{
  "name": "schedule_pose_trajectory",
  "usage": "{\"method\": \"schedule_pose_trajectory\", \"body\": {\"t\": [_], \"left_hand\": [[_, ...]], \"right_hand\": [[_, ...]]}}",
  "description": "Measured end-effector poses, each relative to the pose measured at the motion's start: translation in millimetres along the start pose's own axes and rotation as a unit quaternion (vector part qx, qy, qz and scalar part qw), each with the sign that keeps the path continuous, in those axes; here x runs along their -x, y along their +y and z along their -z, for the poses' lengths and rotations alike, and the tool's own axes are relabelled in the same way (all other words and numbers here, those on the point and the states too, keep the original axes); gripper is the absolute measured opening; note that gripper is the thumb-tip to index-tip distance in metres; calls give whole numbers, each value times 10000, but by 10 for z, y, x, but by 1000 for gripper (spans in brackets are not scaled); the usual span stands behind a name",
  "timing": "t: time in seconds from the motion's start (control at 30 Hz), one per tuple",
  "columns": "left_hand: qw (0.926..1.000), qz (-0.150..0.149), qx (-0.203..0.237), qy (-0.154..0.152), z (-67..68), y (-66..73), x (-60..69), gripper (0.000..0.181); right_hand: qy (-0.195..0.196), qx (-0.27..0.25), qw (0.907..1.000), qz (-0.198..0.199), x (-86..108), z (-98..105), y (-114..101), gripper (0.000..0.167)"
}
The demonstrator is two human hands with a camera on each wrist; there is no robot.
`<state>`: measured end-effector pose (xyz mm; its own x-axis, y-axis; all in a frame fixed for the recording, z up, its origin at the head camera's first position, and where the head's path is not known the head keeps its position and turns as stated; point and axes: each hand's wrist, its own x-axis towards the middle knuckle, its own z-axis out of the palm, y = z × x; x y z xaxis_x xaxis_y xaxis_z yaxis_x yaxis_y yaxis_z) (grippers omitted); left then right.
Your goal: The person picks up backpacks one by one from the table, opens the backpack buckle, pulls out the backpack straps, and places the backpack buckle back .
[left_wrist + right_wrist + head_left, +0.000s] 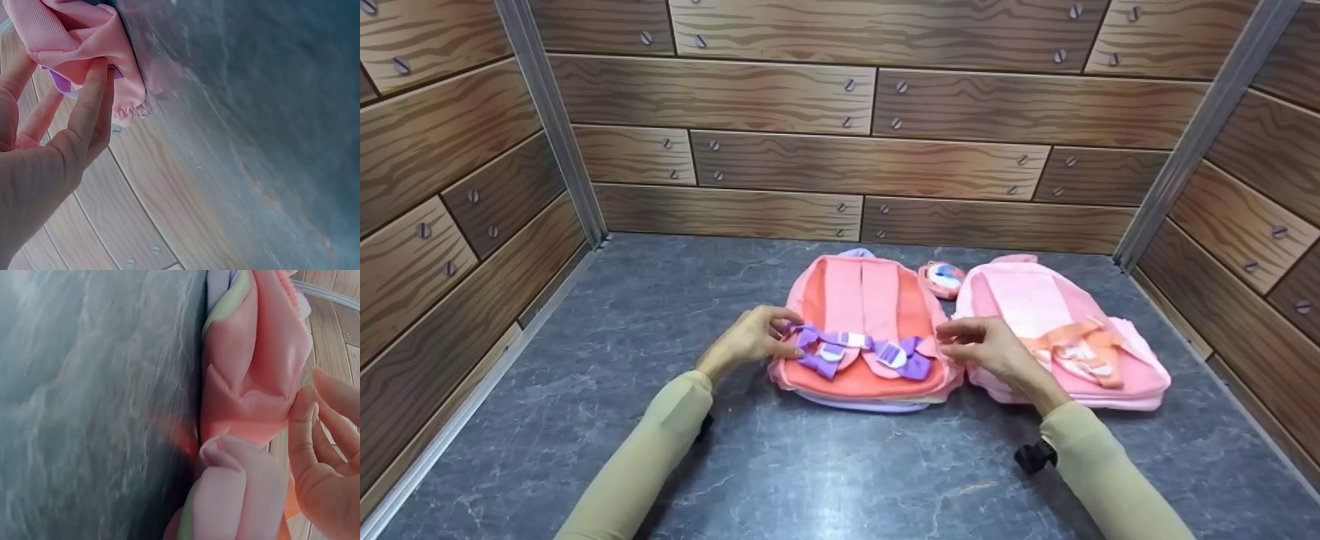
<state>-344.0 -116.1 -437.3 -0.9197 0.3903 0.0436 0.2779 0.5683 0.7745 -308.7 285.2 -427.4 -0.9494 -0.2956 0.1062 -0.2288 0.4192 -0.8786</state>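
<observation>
The left hand [754, 334] touches the left side of a coral backpack [861, 292] by its purple straps [913, 367], fingers spread and gently bent. The right hand [990, 346] is at the bag's right side, thumb and fingertips apart. Neither appears clenched. The backpack lies flat, straps up, near the back edge of the bench [825, 465], right of its middle. A pale pink backpack [1035, 296] lies just beside it, toward the back right corner. The coral bag looks light, soft and floppy, not fragile; both sides together seem the best hold. Forearms in pale sleeves [641, 457] slant inward, palms facing the bag.
</observation>
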Motion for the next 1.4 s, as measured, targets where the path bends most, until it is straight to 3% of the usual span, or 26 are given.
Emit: {"method": "schedule_pose_trajectory", "body": {"t": [0.3, 0.6, 0.8, 1.03, 1.2, 1.4], "left_hand": [[9997, -144, -175, -54, 35, 48, -26, 45], [9977, -394, -120, 533, 25, 161, -92, 38], [9935, -830, -161, 769, -68, 252, -177, 25], [9896, -1355, -115, 473, -237, 354, -278, 22], [9897, -1414, -133, 150, -339, 422, -341, 22], [9882, -1423, -566, -38, -397, 473, -422, 18]], "right_hand": [[-157, -237, 9994, -212, -59, -137, -117, 42], [-179, -135, 9997, -83, -213, -366, -163, 33], [-125, 42, 9992, 388, -311, -494, -158, 28], [-80, 343, 9989, 293, -435, -647, -243, 25], [-7, 428, 9989, 195, -519, -759, -280, 24], [-106, 570, 9983, 54, -597, -854, -273, 27]]}}
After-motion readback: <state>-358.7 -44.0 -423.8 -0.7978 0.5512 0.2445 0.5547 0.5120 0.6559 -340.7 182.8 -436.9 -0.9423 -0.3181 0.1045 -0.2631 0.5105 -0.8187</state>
